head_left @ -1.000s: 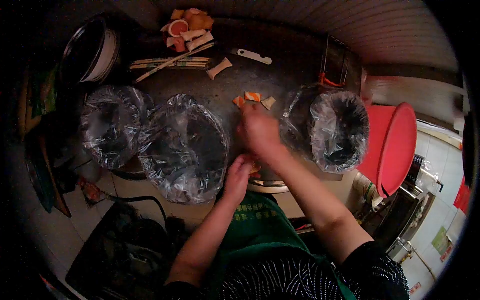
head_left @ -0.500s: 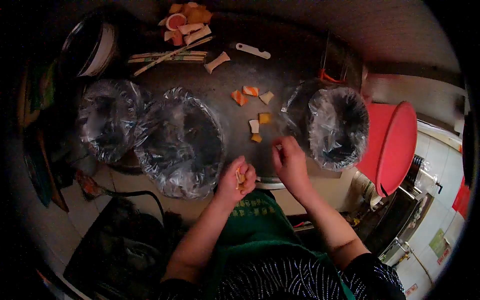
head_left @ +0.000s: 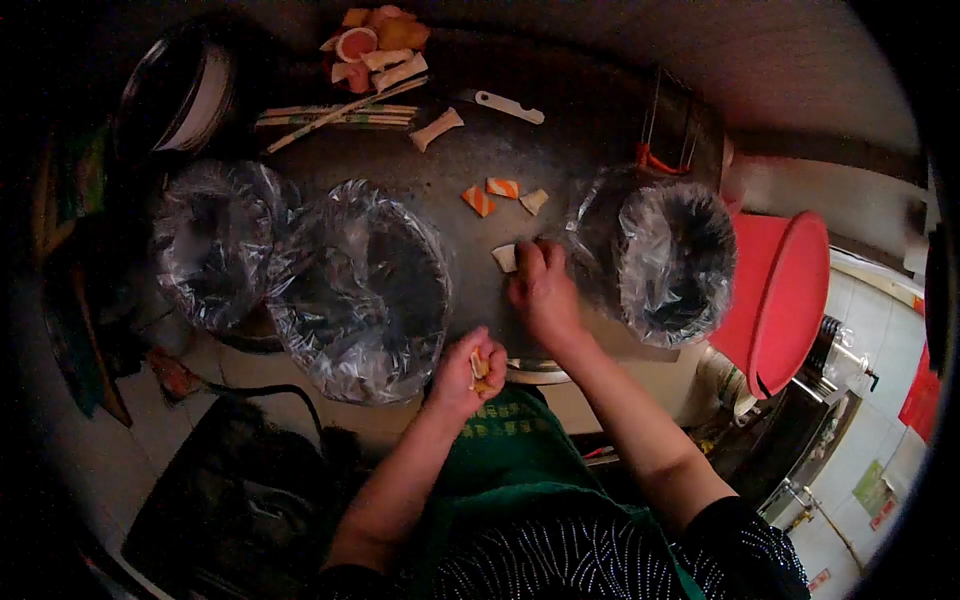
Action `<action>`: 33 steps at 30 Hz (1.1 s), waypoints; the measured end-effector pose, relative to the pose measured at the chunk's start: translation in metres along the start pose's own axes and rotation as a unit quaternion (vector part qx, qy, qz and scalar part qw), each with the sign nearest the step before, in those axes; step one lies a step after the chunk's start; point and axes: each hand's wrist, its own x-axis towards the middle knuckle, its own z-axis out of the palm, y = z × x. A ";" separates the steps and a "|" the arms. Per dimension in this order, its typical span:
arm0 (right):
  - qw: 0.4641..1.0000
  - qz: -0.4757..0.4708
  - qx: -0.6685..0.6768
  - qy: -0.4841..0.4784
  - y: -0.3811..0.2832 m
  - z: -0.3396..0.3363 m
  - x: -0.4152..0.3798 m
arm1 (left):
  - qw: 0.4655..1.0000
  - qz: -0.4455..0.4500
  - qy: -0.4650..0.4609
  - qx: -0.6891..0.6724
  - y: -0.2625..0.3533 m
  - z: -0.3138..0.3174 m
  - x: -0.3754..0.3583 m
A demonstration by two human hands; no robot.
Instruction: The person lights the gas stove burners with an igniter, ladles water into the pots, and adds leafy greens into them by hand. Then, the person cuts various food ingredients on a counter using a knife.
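My left hand (head_left: 470,372) is closed around a few small yellow-orange and white food pieces (head_left: 481,368), which show between the fingers and thumb. My right hand (head_left: 545,300) is on the dark counter, fingers bent down and pressed together. A white piece (head_left: 504,258) lies against its fingertips, and the hand covers the spot where yellow pieces lay. What the fingertips hold is hidden. Farther up the counter lie two orange-and-white striped pieces (head_left: 478,201) and a pale piece (head_left: 534,202).
Plastic-lined containers stand left (head_left: 360,290) and right (head_left: 680,262). A red basin (head_left: 790,300) leans at far right. Toward the back are a long wrapped piece (head_left: 437,130), thin sticks (head_left: 340,117), a pale peeler-like handle (head_left: 510,106) and a heap of food pieces (head_left: 390,50).
My right hand has moved left and forward onto the small pieces, covering the yellow ones. The white piece has shifted and turned slightly. My left hand stays nearly in place.
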 end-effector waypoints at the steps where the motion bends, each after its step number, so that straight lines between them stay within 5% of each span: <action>1: 0.999 -0.004 0.026 0.025 0.000 0.000 0.001 | 1.000 -0.001 -0.003 -0.003 0.001 0.000 0.000; 12: 0.968 0.054 0.231 0.076 -0.025 -0.015 0.028 | 0.992 -0.037 -0.120 -0.028 0.003 -0.005 -0.004; 14: 0.988 -0.003 0.123 0.089 -0.029 -0.017 0.042 | 0.982 -0.027 -0.176 -0.056 0.002 -0.005 -0.001; 20: 0.998 0.023 -0.060 0.008 -0.045 -0.015 0.080 | 0.987 0.043 -0.138 -0.069 0.009 0.032 -0.014; 33: 0.988 -0.028 -0.153 -0.023 -0.046 -0.005 0.104 | 0.969 0.081 -0.208 -0.106 0.009 0.046 -0.016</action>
